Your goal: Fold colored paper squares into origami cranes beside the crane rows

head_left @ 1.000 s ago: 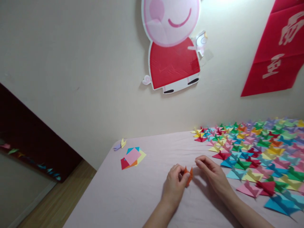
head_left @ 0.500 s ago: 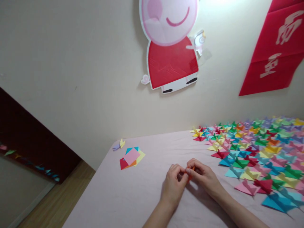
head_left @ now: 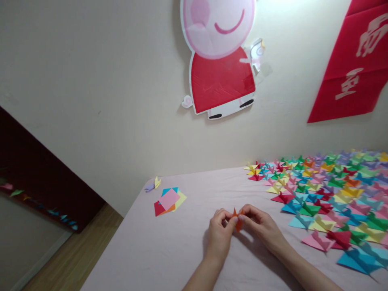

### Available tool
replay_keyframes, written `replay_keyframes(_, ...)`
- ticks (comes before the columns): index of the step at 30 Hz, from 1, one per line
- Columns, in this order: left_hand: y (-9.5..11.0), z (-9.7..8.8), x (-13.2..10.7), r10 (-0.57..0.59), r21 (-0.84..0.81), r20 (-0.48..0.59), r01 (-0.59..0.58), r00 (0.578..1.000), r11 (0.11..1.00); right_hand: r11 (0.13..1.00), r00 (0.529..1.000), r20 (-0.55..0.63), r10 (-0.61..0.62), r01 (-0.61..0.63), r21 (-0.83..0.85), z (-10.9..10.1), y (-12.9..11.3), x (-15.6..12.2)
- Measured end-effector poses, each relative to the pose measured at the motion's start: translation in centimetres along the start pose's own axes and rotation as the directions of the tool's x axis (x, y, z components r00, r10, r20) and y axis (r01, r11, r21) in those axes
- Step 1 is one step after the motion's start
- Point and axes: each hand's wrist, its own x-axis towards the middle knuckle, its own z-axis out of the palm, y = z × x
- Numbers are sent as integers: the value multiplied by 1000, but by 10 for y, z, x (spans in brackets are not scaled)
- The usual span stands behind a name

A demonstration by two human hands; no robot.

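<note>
Between my two hands is a small piece of folded orange paper [head_left: 239, 224], with one thin point sticking up and another part hanging below the fingers. My left hand [head_left: 220, 230] pinches its left side between thumb and fingers. From the right, my right hand [head_left: 257, 222] pinches the other side. Both hands are just above the pink cloth. Rows of folded paper cranes [head_left: 318, 222] in many colours stand to the right of my right hand. Farther left lies a loose stack of square paper sheets [head_left: 169, 199], the pink one on top.
Two more folded paper pieces, a yellow one [head_left: 157, 182] and a purple one [head_left: 149, 187], sit at the cloth-covered surface's [head_left: 136, 246] far left corner. Behind rises a wall with a cartoon pig cutout [head_left: 222, 81] and a red banner [head_left: 339, 72]. Wooden floor [head_left: 79, 246] shows at left.
My hands have moved slightly apart, and more of the orange paper shows, its thin point now upright between them. The whole view has shifted a little.
</note>
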Motion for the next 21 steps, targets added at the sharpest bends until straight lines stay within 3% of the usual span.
replay_keyframes(5,1,1,-1,-30,-11,7,30,1000,1000,1000,998,-58,10,-11,-4,-4,1,1)
replay_keyframes(15,2,2,-2,84,-46,-16,-84,996,995,1000,999,-38,-2,2,-1,0,-7,1)
replay_keyframes(21,-2,5,-4,33,-30,3,-33,999,999,994,999,-39,10,-6,106,2,-10,0)
